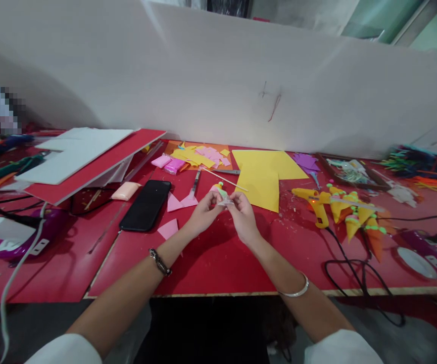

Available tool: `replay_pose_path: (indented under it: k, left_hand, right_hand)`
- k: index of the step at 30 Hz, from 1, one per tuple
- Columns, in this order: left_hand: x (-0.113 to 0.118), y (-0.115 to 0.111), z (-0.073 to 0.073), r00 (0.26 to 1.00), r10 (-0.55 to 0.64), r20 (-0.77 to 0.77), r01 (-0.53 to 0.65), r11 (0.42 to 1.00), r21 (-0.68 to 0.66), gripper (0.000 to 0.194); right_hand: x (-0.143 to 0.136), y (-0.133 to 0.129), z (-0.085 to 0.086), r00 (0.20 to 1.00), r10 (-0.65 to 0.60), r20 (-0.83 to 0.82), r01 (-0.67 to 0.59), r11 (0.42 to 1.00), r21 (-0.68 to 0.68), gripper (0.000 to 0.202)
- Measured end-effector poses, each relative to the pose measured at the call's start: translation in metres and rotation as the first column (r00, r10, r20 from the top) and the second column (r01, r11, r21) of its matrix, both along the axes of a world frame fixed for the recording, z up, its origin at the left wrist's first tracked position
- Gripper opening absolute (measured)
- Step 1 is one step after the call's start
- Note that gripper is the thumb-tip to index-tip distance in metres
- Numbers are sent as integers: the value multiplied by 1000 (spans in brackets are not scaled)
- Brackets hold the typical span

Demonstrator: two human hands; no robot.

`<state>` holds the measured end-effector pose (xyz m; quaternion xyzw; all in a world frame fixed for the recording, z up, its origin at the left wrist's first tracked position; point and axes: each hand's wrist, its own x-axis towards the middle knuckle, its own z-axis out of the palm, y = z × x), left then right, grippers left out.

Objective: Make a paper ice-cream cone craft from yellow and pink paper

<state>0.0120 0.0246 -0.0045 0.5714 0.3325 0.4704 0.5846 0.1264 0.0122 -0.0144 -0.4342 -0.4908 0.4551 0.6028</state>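
Observation:
Over the red table my left hand (205,208) and my right hand (244,215) meet, fingers closed in a pinch. Between them is a small craft piece (220,190) with pink, green and yellow parts showing above the fingers. Something whitish (226,201) shows at the fingertips, too small to make out; the fingers hide the lower part of the piece. Just behind the hands lies a thin pale stick (226,180). Pink cut paper pieces (168,229) rest left of my left hand, and a large yellow sheet (258,187) spreads behind my right hand.
A black phone (146,206) lies at the left. On the right are a yellow glue gun (319,206) with a trailing black cord and several yellow craft cones (350,215). White boards (78,151) are stacked at the back left. A tray (349,171) holds small bits.

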Motion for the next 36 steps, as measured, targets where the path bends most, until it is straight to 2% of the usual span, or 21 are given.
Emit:
replay_pose_path:
  k: [4, 8, 11, 17, 21, 24, 30, 36]
  left_hand:
    - [-1, 4, -5, 996, 86, 14, -85, 995, -48, 10]
    - [-4, 7, -9, 996, 92, 11, -91, 994, -61, 7]
    - [-3, 6, -9, 997, 70, 14, -69, 996, -64, 11]
    - [-3, 3, -6, 998, -29, 56, 35, 993, -110, 20]
    - [-6, 5, -9, 993, -110, 51, 117, 983, -143, 24]
    - [-10, 6, -8, 992, -126, 11, 126, 982, -144, 24]
    - [-7, 5, -4, 994, -16, -108, 14, 1000, -26, 22]
    - [-1, 6, -8, 977, 130, -167, -111, 987, 121, 18]
  right_hand:
    - [-2, -1, 3, 991, 112, -79, -114, 993, -22, 11]
    - [-2, -5, 7, 966, 210, -148, -218, 975, -37, 12]
    - [0, -4, 9, 981, 177, -75, -180, 982, -47, 15]
    - [1, 1, 9, 998, 12, 55, -12, 1000, 9, 14]
    - [1, 2, 5, 999, -10, 35, 11, 1000, -23, 13]
    - [1, 2, 2, 1000, 10, 11, -9, 997, -80, 11]
    - [0, 1, 3, 995, 46, -86, -57, 989, -138, 11]
    - [-2, 3, 2, 972, 25, -235, -67, 983, -172, 11]
